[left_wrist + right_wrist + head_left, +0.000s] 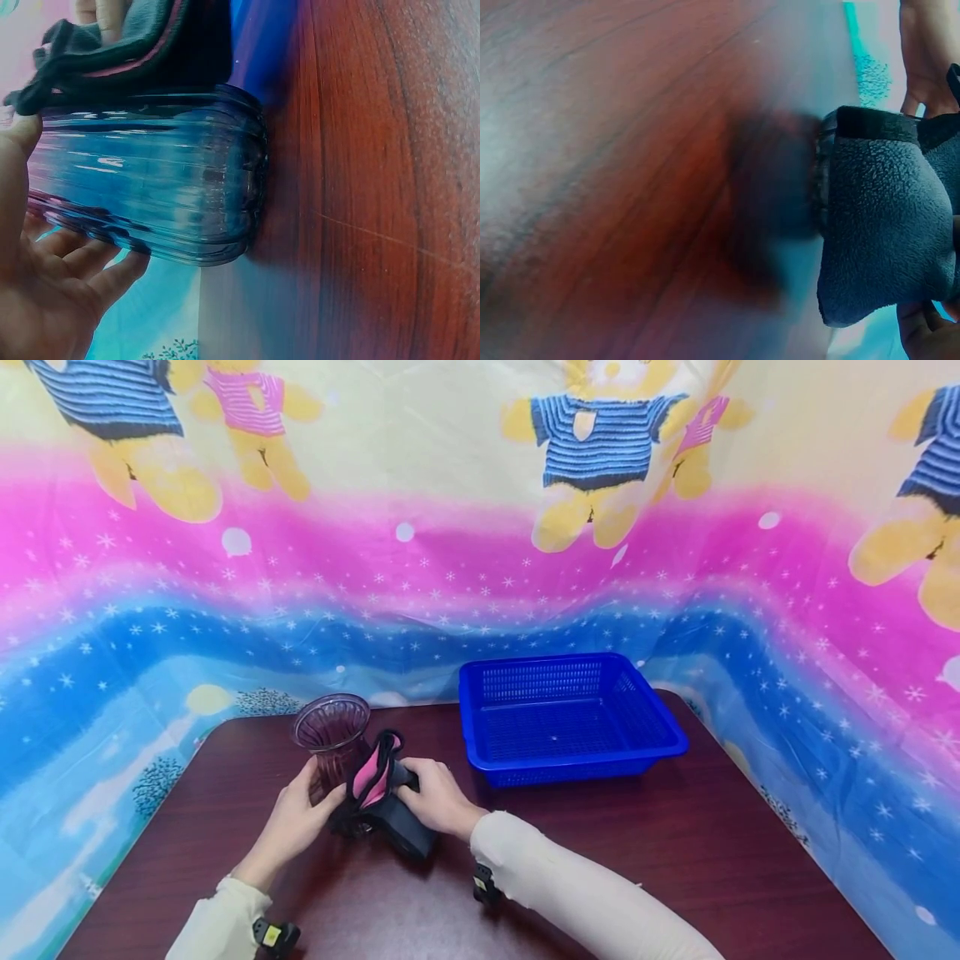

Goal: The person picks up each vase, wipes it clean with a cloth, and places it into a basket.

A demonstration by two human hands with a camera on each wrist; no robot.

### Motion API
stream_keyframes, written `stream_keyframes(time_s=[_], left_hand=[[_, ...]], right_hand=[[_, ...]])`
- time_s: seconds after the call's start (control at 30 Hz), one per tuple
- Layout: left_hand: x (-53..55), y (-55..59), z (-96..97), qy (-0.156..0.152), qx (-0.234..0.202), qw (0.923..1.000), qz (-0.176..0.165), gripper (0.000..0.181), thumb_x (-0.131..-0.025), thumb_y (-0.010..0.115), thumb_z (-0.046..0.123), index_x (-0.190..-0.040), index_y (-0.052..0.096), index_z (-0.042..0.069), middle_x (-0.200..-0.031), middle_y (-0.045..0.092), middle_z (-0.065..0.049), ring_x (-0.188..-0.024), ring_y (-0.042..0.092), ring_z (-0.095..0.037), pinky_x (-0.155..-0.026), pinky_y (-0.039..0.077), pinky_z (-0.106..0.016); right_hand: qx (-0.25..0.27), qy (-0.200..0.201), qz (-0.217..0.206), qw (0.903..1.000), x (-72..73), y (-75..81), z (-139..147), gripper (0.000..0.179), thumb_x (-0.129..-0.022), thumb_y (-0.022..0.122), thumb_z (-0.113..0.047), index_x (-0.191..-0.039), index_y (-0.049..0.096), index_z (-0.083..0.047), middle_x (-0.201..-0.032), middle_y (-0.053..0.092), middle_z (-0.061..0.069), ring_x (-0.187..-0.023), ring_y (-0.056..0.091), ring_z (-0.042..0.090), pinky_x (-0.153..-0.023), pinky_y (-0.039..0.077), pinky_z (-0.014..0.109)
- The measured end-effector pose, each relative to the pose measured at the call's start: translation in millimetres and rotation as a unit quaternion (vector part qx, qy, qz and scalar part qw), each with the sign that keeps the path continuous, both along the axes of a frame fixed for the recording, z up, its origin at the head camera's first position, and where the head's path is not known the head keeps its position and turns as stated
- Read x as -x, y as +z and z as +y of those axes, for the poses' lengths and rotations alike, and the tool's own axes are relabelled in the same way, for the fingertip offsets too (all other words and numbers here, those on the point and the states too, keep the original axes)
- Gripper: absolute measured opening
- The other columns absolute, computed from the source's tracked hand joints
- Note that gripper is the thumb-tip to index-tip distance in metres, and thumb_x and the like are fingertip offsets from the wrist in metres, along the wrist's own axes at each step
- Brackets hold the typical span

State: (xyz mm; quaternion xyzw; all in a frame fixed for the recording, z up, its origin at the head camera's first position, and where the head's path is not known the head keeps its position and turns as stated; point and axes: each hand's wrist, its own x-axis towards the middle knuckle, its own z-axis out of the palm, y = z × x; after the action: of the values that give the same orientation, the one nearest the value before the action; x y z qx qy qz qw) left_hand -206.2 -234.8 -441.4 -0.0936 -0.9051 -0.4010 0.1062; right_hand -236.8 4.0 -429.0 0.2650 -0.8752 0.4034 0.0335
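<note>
A clear, purplish ribbed glass vase (331, 724) with a flared rim stands upright on the table. My left hand (291, 821) grips it from the left, thumb on the near side and fingers round the far side. In the left wrist view, the vase (157, 172) shows its ribbed body and its base at the wood. My right hand (441, 797) holds a dark grey, fuzzy cloth (407, 828) with black edging and a pink side against the vase's right side. The cloth (889, 210) hides much of the vase in the right wrist view.
A blue plastic basket (573, 768) with perforated walls stands at the back right of the dark red wooden table (615, 860). Behind the table hangs a printed curtain (420, 568) with bears and snowflakes. Each wrist wears a small black camera (276, 935).
</note>
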Motion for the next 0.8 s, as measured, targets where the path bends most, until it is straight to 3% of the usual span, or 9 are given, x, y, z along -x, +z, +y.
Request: stream_keyframes(time_s=[0.3, 0.8], left_hand=[[0.7, -0.2, 3.3, -0.004, -0.027, 0.9996, 0.005, 0.067, -0.101, 0.064, 0.028, -0.152, 0.034, -0.003, -0.14, 0.055, -0.036, -0.129, 0.057, -0.047, -0.101, 0.05, -0.056], [0.9, -0.6, 2.4, -0.004, -0.029, 0.9996, -0.003, 0.069, -0.101, 0.062, 0.03, -0.154, 0.031, -0.002, -0.142, 0.052, -0.036, -0.131, 0.055, -0.047, -0.103, 0.049, -0.055]], right_hand=[[-0.031, -0.01, 0.0, 0.9995, 0.4, -14.2, 1, 0.009, -0.091, 0.071, -0.014, -0.1, 0.073, -0.015, -0.086, 0.072, -0.005, -0.074, 0.057, 0.006, -0.067, 0.045, 0.016], [-0.064, -0.019, 0.004, 0.9977, -1.5, -35.1, 3, 0.01, -0.088, 0.074, -0.016, -0.098, 0.074, -0.015, -0.086, 0.073, -0.006, -0.078, 0.06, 0.004, -0.071, 0.048, 0.019]])
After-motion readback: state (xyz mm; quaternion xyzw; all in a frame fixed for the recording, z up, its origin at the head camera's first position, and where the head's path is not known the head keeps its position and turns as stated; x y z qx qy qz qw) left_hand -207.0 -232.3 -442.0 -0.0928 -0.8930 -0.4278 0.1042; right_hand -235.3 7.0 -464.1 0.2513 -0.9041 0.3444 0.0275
